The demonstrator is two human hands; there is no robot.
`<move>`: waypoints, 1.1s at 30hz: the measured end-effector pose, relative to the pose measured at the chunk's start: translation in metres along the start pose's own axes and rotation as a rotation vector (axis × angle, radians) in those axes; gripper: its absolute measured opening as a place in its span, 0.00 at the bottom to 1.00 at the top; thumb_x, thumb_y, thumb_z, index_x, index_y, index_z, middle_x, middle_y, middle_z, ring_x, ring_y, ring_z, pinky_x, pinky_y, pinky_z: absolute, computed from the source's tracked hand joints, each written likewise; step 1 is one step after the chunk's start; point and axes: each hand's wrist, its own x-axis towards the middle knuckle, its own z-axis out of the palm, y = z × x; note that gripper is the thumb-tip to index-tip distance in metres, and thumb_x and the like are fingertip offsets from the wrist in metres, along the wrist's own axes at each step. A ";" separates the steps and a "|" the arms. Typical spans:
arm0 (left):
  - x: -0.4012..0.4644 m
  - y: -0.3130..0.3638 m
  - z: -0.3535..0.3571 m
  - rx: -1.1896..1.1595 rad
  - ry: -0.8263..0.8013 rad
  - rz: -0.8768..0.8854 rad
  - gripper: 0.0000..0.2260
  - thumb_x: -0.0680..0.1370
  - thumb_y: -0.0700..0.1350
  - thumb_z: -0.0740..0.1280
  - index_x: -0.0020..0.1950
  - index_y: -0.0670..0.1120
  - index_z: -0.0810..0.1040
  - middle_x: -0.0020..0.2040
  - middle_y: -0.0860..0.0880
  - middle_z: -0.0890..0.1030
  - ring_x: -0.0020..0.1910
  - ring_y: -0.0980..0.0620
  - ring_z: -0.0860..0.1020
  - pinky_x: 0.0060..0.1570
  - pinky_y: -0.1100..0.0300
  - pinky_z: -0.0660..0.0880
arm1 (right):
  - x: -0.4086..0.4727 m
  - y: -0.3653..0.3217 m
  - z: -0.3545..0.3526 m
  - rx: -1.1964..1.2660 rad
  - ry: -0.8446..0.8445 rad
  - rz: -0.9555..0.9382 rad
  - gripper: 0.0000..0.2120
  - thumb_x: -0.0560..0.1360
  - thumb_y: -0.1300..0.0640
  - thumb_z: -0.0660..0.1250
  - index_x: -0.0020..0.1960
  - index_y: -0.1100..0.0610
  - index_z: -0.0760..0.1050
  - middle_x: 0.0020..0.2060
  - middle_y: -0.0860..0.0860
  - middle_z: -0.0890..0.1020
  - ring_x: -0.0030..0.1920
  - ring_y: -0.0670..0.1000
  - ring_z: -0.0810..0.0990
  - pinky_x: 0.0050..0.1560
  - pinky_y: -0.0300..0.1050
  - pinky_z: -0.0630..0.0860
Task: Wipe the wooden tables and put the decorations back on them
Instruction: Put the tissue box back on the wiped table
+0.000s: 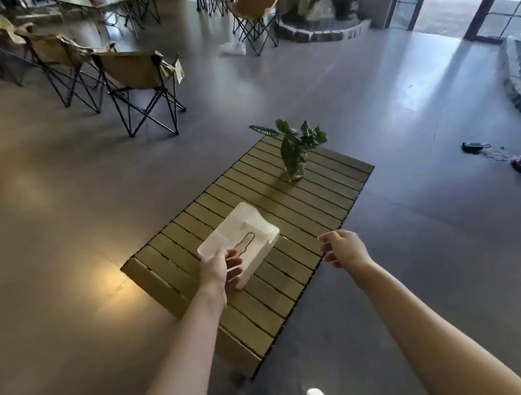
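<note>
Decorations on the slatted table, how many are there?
2: a white tissue box at the near end, held by the left hand, and a leafy plant at the far end.

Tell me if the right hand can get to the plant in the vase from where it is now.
Probably yes. The right hand hangs empty over the near right edge of the slatted table, and the plant vase stands at the far end with only bare slats between. The white box in the left hand sits off to the side.

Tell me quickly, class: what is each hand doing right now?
Left hand: grips the near corner of the white tissue box on the slatted wooden table.
Right hand: open, loosely curled, holding nothing.
</note>
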 end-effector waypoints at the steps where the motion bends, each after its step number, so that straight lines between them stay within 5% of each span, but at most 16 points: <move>1: 0.014 0.001 0.002 -0.021 0.033 -0.014 0.13 0.82 0.46 0.56 0.43 0.44 0.76 0.40 0.45 0.78 0.36 0.51 0.75 0.35 0.62 0.71 | 0.020 -0.002 0.007 -0.030 -0.018 0.011 0.12 0.79 0.58 0.54 0.49 0.57 0.77 0.37 0.51 0.79 0.33 0.49 0.75 0.36 0.40 0.71; 7: 0.097 -0.002 0.012 -0.110 0.245 -0.109 0.11 0.81 0.42 0.56 0.44 0.42 0.74 0.35 0.46 0.75 0.31 0.52 0.72 0.32 0.62 0.69 | 0.134 -0.009 0.051 -0.173 -0.138 0.039 0.12 0.79 0.58 0.55 0.52 0.59 0.77 0.38 0.51 0.78 0.36 0.50 0.75 0.41 0.45 0.73; 19: 0.236 -0.075 0.031 -0.058 0.529 -0.191 0.09 0.77 0.43 0.62 0.38 0.40 0.71 0.36 0.43 0.72 0.35 0.51 0.71 0.35 0.60 0.68 | 0.297 0.032 0.138 -0.481 -0.269 -0.049 0.19 0.80 0.59 0.55 0.70 0.58 0.67 0.67 0.55 0.71 0.57 0.52 0.74 0.50 0.41 0.69; 21: 0.255 -0.091 0.028 -0.036 0.549 -0.235 0.16 0.78 0.47 0.62 0.53 0.34 0.75 0.50 0.35 0.76 0.49 0.44 0.77 0.47 0.54 0.74 | 0.318 0.041 0.154 -0.554 -0.287 -0.051 0.21 0.79 0.60 0.54 0.72 0.58 0.65 0.69 0.56 0.68 0.60 0.54 0.74 0.50 0.42 0.67; 24: 0.273 -0.104 0.025 0.002 0.514 -0.272 0.26 0.80 0.52 0.59 0.73 0.40 0.62 0.72 0.41 0.65 0.69 0.42 0.67 0.62 0.51 0.67 | 0.346 0.054 0.178 -0.637 -0.331 -0.099 0.21 0.78 0.60 0.53 0.71 0.60 0.66 0.67 0.59 0.71 0.58 0.58 0.74 0.49 0.43 0.67; 27: 0.289 -0.124 0.020 -0.051 0.455 -0.257 0.23 0.80 0.55 0.58 0.71 0.43 0.67 0.67 0.44 0.71 0.62 0.46 0.71 0.55 0.55 0.67 | 0.364 0.069 0.201 -0.675 -0.395 -0.077 0.21 0.79 0.59 0.53 0.71 0.60 0.66 0.67 0.58 0.72 0.64 0.58 0.72 0.58 0.47 0.69; 29: 0.289 -0.132 0.022 -0.106 0.409 -0.227 0.19 0.81 0.54 0.56 0.67 0.45 0.70 0.58 0.48 0.75 0.53 0.51 0.72 0.51 0.59 0.65 | 0.369 0.080 0.208 -0.669 -0.430 -0.071 0.19 0.79 0.60 0.52 0.68 0.60 0.69 0.62 0.57 0.76 0.58 0.58 0.74 0.54 0.47 0.70; 33: 0.293 -0.141 0.022 -0.127 0.394 -0.164 0.19 0.81 0.56 0.54 0.67 0.47 0.71 0.55 0.49 0.75 0.52 0.53 0.72 0.51 0.59 0.65 | 0.375 0.093 0.214 -0.593 -0.421 -0.034 0.21 0.78 0.60 0.52 0.70 0.55 0.67 0.58 0.56 0.77 0.50 0.54 0.73 0.47 0.44 0.68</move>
